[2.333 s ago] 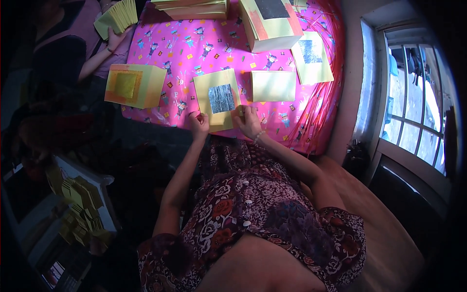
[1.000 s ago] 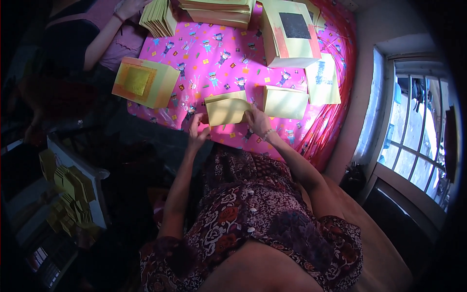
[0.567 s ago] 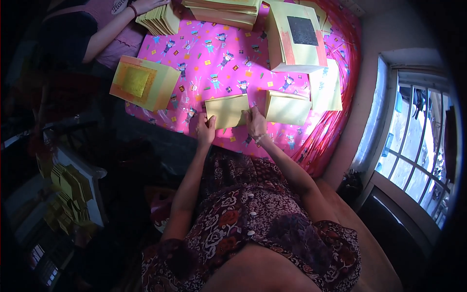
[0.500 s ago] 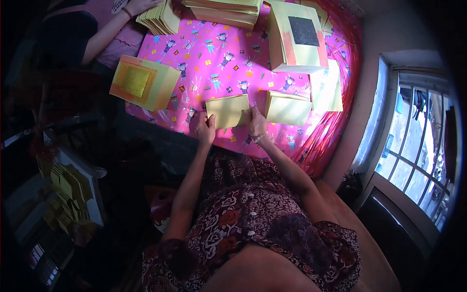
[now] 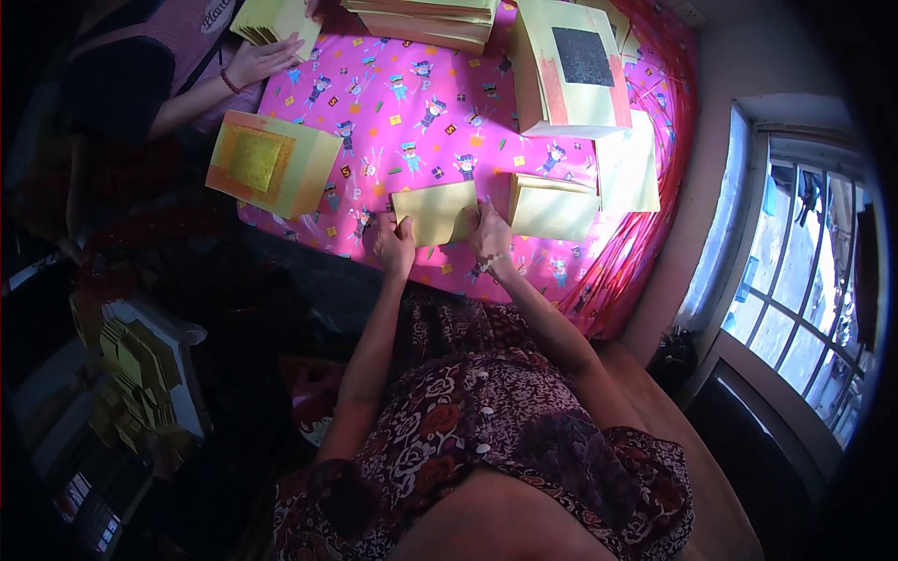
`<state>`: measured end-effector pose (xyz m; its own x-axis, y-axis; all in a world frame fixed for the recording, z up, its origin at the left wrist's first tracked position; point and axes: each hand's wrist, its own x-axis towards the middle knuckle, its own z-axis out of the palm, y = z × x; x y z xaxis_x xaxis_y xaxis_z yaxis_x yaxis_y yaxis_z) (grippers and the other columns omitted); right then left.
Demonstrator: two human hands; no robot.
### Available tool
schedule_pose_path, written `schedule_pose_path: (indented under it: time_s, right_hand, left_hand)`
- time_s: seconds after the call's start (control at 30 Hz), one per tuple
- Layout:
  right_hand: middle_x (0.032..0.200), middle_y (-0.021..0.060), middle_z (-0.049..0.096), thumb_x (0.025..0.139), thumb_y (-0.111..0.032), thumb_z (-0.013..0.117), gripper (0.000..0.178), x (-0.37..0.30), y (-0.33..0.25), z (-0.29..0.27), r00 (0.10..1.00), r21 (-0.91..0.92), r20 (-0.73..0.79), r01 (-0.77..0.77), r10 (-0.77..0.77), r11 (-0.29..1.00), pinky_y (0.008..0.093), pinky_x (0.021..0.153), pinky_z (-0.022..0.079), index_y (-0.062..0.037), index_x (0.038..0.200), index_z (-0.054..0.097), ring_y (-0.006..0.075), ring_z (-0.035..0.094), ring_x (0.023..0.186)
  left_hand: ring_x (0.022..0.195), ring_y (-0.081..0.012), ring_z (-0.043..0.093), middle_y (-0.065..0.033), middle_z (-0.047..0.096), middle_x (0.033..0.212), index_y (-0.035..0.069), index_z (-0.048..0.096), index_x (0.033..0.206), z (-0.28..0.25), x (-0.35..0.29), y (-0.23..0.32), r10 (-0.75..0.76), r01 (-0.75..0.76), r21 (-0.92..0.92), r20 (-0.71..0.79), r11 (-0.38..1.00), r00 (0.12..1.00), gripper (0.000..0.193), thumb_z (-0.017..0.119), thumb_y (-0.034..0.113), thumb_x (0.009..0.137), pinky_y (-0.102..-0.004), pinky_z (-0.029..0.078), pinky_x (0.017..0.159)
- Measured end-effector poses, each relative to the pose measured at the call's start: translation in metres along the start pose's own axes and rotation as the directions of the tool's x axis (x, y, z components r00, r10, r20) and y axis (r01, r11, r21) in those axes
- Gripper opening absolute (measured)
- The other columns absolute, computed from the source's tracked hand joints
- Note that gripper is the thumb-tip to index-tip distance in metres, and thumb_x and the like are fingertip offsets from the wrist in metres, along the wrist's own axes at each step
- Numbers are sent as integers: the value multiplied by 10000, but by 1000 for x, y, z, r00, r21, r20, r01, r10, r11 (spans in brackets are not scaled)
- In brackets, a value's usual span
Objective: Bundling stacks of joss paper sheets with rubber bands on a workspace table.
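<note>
A folded piece of yellow paper (image 5: 435, 213) lies low over the pink patterned tablecloth (image 5: 421, 154), near the table's front edge. My left hand (image 5: 395, 243) pinches its left edge, thumb on top. At its right edge my right hand (image 5: 490, 234) has its fingers closed on the paper; some fingertips are hidden. Just right of that hand sits a small pile of folded yellow papers (image 5: 554, 210), separate from the sheet I hold. To the left lies yellow paper with a gold square on an orange patch (image 5: 271, 164).
A tall paper stack with a dark square (image 5: 572, 70) stands at the back right, beside a pale sheet (image 5: 629, 168). Another thick stack (image 5: 421, 21) is at the back. Red strands (image 5: 622, 266) hang along the right edge. At far left, a co-worker's hand (image 5: 267, 61) holds folded papers.
My hands keep hold of the yellow paper almost in place. The co-worker's hand and papers have shifted, with the hand now lower on the bundle.
</note>
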<state>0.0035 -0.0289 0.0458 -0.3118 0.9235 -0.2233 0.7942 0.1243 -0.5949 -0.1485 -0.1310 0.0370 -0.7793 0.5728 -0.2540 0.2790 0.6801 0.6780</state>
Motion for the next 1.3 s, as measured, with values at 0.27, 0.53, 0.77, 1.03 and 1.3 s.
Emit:
schedule_pose_path:
  time_s: [0.27,0.53,0.77,1.03,1.3]
  right_hand:
    - [827,248,640,897,-305,541,328,5,-3,-2,989,-66,101,-97,103,993,515,682,487,-10,1039,537,428,623,780]
    - [850,264,638,885,-311,547,323,10,-13,-7,969,-132,143,-182,201,974,524,723,492,-11,1002,519,439,622,827]
    - [857,252,645,882,-306,547,318,10,-13,0,976,-158,117,-162,182,974,520,723,503,-8,986,516,433,631,809]
    - [863,237,643,873,-295,571,312,10,-4,5,981,-157,86,-158,172,975,490,697,519,-7,980,514,405,643,807]
    - [936,110,528,782,-229,619,245,-20,-30,-5,937,-337,51,343,-347,877,371,725,475,-72,930,503,261,558,878]
  left_hand:
    - [776,-342,630,-117,648,770,54,515,994,3,-1,3,10,-10,-7,-8,1000,1000,277,656,235,840,-462,456,695]
    - [759,-349,587,-117,576,818,60,502,966,0,0,13,368,-261,327,-329,908,870,302,706,184,781,-463,457,646]
    - [748,-383,569,-166,540,847,37,494,892,3,9,14,269,-288,271,106,918,957,200,648,129,803,-477,463,648]
    - [1020,-434,483,-281,446,1114,-105,413,1105,-1,-15,47,349,-436,347,287,830,892,558,695,218,748,-497,424,879]
    - [1016,-404,468,-243,442,1103,-47,426,1060,9,-22,39,295,-354,376,208,856,933,505,719,149,698,-462,429,889]
